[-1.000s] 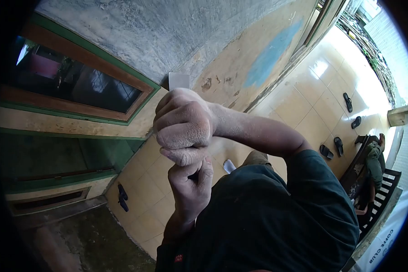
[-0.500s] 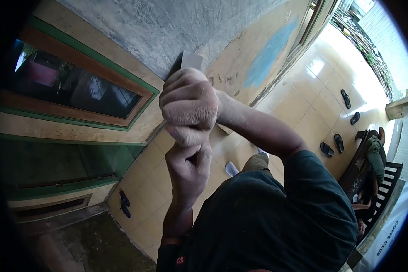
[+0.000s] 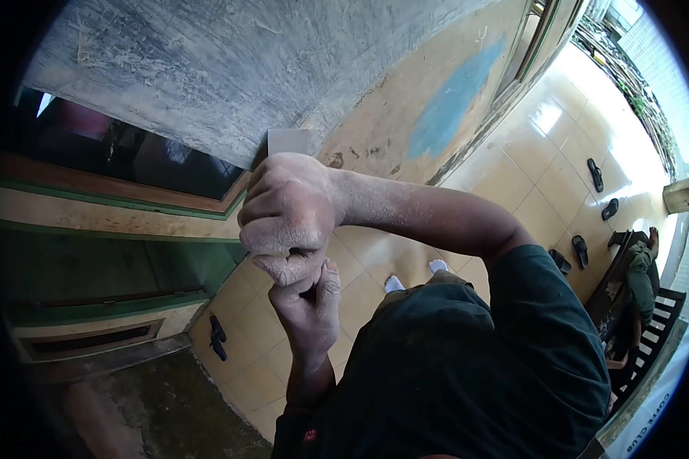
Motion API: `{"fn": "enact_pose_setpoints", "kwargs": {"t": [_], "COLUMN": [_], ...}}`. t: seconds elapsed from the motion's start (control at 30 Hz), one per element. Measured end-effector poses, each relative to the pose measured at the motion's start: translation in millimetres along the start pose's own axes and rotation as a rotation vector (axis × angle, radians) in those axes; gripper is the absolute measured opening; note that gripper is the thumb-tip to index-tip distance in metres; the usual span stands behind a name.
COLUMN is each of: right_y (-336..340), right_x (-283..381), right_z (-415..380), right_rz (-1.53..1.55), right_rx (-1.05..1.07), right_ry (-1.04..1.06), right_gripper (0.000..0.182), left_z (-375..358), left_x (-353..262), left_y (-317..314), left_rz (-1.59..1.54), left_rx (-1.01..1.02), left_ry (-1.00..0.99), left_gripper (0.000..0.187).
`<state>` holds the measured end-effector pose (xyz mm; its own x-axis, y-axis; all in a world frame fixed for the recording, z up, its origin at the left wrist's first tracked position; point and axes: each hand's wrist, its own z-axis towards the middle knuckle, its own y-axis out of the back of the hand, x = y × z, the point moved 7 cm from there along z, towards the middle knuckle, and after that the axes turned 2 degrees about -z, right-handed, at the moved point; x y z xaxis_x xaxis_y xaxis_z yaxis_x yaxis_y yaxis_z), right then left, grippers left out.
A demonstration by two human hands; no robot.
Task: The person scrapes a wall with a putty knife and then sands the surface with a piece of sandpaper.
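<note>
A scraper with a flat grey blade [image 3: 287, 142] stands out above my right hand [image 3: 287, 210], its edge against or very near the wall. That hand is closed in a fist and coated in pale dust; the handle is hidden inside it. Directly below, my left hand [image 3: 306, 302] is closed too, touching the right one, its fingers wrapped around what seems to be the lower end of the handle. Behind the blade, the wall [image 3: 207, 69] has a rough, streaky grey-white coat that ends at a bare beige area with dark chips.
A window frame [image 3: 115, 187] and a green ledge [image 3: 115, 302] lie to the left. A blue patch [image 3: 455, 99] marks the wall at right. Sandals [image 3: 595, 174] and a slipper [image 3: 217, 336] lie on the tiled floor [image 3: 513, 153]. A person [image 3: 640, 271] lies on a bench [image 3: 662, 321].
Both hands and the scraper have moved down and left in view. The blade is now nearer the window's upper corner. The camera view has shifted slightly.
</note>
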<state>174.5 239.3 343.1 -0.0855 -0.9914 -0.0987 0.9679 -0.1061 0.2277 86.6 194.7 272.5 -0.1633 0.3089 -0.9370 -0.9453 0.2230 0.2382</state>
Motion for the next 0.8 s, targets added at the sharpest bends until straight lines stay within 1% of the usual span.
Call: {"fn": "enact_pose_setpoints", "kwargs": {"t": [0.03,0.07,0.1,0.17,0.2,0.3,0.37,0.43,0.47,0.57,0.6,0.63,0.7,0.73,0.77,0.8], "right_y": [3.5,3.4,-0.3,-0.8,-5.7,-7.6,-8.1,-3.7,-9.5,-10.0,-6.7,-7.2,-3.3,-4.4,-5.2,-7.1], "right_x": [-5.4,-6.5,-1.7,7.8,12.4,1.8,2.0,2.3,7.0,5.3,3.1,2.4,0.1,5.4,8.4,10.3], "right_z": [1.2,-0.2,-3.1,-4.7,-6.0,-5.7,-4.3,-1.1,-2.1,3.6,2.8,2.2,2.9,5.2,5.4,4.7], "right_rz": [-0.03,-0.056,-0.044,-0.024,-0.004,-0.027,-0.049,-0.092,-0.024,-0.043,-0.084,-0.082,-0.127,-0.088,-0.089,-0.073], "right_rx": [-0.014,-0.028,-0.036,-0.077,-0.015,0.029,0.039,-0.059,-0.111,-0.042,0.074,0.08,-0.024,-0.057,-0.061,-0.022], "right_ry": [0.002,-0.001,-0.006,-0.033,-0.026,0.028,0.006,-0.064,-0.071,-0.013,0.02,0.014,-0.036,-0.037,-0.031,-0.017], "right_gripper": [0.028,0.029,0.029,0.028,0.027,0.027,0.028,0.031,0.03,0.029,0.024,0.024,0.025,0.025,0.025,0.025], "left_z": [6.6,8.2,1.5,-8.7,-18.1,-4.8,-1.1,-3.1,-3.6,-8.5,-0.8,2.1,4.8,-1.3,-6.3,-9.9], "left_x": [-1.8,7.3,12.3,12.8,16.7,10.6,11.4,14.1,13.5,7.6,2.7,1.3,2.2,-3.4,-2.4,1.1], "left_y": [-1.9,-1.4,-1.6,1.4,3.4,-8.6,-2.0,3.8,3.8,-1.6,-4.7,-2.3,3.0,5.6,4.2,0.7], "left_rz": [0.005,-0.047,-0.039,0.005,-0.015,-0.059,-0.089,-0.047,-0.055,-0.046,-0.057,-0.064,-0.064,-0.053,-0.048,-0.052], "left_rx": [0.01,0.048,0.04,-0.095,-0.125,-0.058,-0.038,-0.017,-0.025,-0.024,-0.057,-0.058,0.015,0.013,0.013,-0.004], "left_ry": [0.004,0.016,0.027,-0.039,-0.033,-0.005,-0.015,0.028,0.022,-0.033,-0.079,-0.073,-0.014,-0.024,-0.029,-0.041], "left_gripper": [0.028,0.021,0.021,0.015,0.014,0.014,0.014,0.018,0.018,0.028,0.03,0.03,0.032,0.032,0.032,0.033]}}
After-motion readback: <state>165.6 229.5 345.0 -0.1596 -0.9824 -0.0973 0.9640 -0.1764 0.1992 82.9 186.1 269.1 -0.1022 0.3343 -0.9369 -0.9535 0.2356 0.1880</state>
